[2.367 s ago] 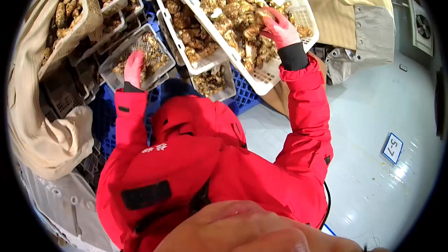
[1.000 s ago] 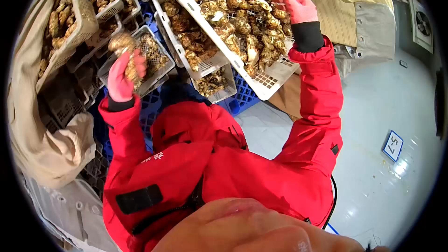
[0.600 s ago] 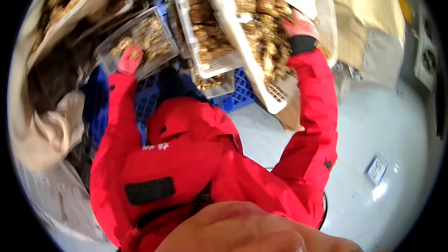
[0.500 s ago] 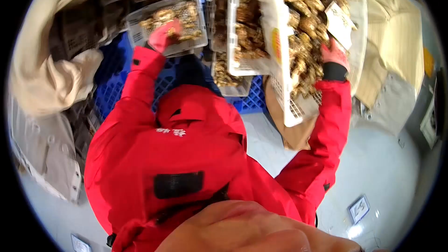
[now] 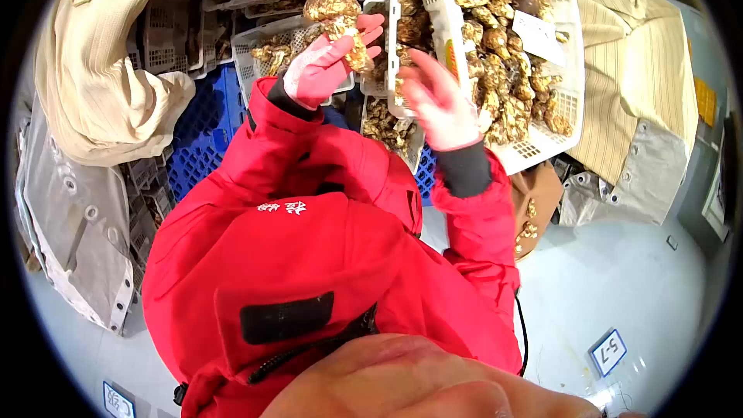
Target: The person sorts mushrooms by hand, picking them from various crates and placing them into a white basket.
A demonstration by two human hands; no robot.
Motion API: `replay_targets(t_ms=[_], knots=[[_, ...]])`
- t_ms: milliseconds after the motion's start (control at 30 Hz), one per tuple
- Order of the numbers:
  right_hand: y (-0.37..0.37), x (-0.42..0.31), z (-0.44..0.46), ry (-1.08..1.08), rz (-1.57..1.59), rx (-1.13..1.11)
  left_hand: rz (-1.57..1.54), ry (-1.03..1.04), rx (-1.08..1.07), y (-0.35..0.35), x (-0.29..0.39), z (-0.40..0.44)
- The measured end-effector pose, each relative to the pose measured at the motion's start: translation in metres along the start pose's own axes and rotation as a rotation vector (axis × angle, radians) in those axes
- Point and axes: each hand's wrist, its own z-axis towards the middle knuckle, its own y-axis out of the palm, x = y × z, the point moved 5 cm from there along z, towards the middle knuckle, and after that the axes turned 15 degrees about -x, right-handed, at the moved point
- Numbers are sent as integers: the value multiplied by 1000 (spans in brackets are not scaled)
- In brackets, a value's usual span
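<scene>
In my left hand (image 5: 321,70) is a large brown-and-cream mushroom (image 5: 333,6), held with its cap up and stem against the fingers. The hand is raised over a white plastic basket (image 5: 244,54) with more mushrooms in it. My right hand (image 5: 439,104) is a little to the right, fingers stretched toward the held mushroom and holding nothing. It hovers before the near end of a big white basket (image 5: 569,101), heaped with mushrooms (image 5: 507,70). A white paper card (image 5: 539,37) lies on that heap.
Blue plastic crates (image 5: 193,162) stand below the baskets. Beige cloth (image 5: 124,93) drapes the left side, and a striped cover (image 5: 635,70) the right. A smaller basket (image 5: 414,151) of mushrooms sits lower in the middle. A label (image 5: 609,352) is on the grey floor.
My left hand has lifted a mushroom out of the white basket. My right hand has left the card in the big basket and moved left toward my left hand.
</scene>
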Motion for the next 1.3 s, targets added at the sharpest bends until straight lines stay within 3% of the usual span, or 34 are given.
replay_targets(t_ms=[67, 100, 133, 200, 300, 400, 500, 567, 667, 833, 933, 1000, 1067, 1133, 1233, 1267, 1300], knots=[[24, 13, 20, -117, -133, 39, 360, -35, -147, 17, 2, 4], [30, 12, 25, -188, -269, 73, 159, -31, -150, 27, -5, 5], [33, -4, 24, -111, -153, 22, 338, -68, -169, 27, -3, 4], [27, -2, 21, -5, 89, -34, -51, -153, -121, 37, -1, -1], [24, 18, 13, -4, 499, -131, 87, -199, -72, -25, -14, -17], [20, 23, 4, 117, 459, -225, -17, -75, -131, 8, 7, 0], [28, 33, 7, 117, 584, -321, -29, -153, -138, 9, 6, 6], [38, 34, 10, 81, 731, -305, 377, -143, -143, 11, 16, 7], [42, 30, 12, 21, 790, -332, 188, -258, -151, 9, 8, 6], [40, 35, 14, 4, 715, -352, 220, -217, -211, 22, 19, 11], [44, 38, 17, 45, 886, -406, 108, -178, -228, 21, 14, 14], [47, 44, 19, 59, 999, -472, 195, -234, -182, 18, 20, 13], [43, 49, 21, 58, 915, -400, 301, -295, -49, 10, 22, 13], [39, 50, 23, 79, 779, -335, 331, -216, -4, 2, 24, 13], [43, 35, 21, 114, 473, -265, 255, -142, 95, -11, 19, 9], [38, 59, 29, 164, 320, -280, 219, -132, 93, -14, 20, 4], [35, 59, 21, 152, 136, -182, 181, -122, 84, -20, 19, 2]])
